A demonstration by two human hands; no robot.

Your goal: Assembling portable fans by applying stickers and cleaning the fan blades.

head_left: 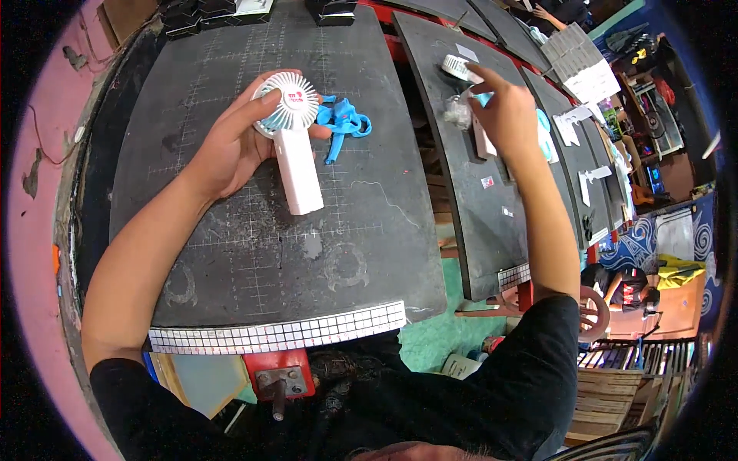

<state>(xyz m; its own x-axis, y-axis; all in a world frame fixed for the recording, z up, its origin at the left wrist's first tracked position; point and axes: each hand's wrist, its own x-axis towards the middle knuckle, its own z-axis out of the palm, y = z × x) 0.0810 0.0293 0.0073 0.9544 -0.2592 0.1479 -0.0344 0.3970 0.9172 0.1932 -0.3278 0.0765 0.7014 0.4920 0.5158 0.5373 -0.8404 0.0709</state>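
Note:
My left hand (231, 150) is wrapped round the head of a small white handheld fan (298, 173), thumb across its front grille, handle pointing down toward me. Just right of it, on the dark tabletop (231, 261), lies a bright blue looped piece (346, 123), soft-looking; its kind is unclear. Out over the neighbouring table, my right hand (509, 115) has its thumb and index finger apart. Close to those fingers are another white fan head (457, 66), a crumpled clear plastic wrapper (458, 112) and a white handle-like piece (483, 140), partly hidden by the hand.
Black boxes (330, 11) stand at the table's far edge. A gridded white strip (277, 332) runs along the near edge. The second dark table (492, 230) sits across a gap. White cut-out pieces (592, 184) lie farther right, and a person (630, 288) is beyond.

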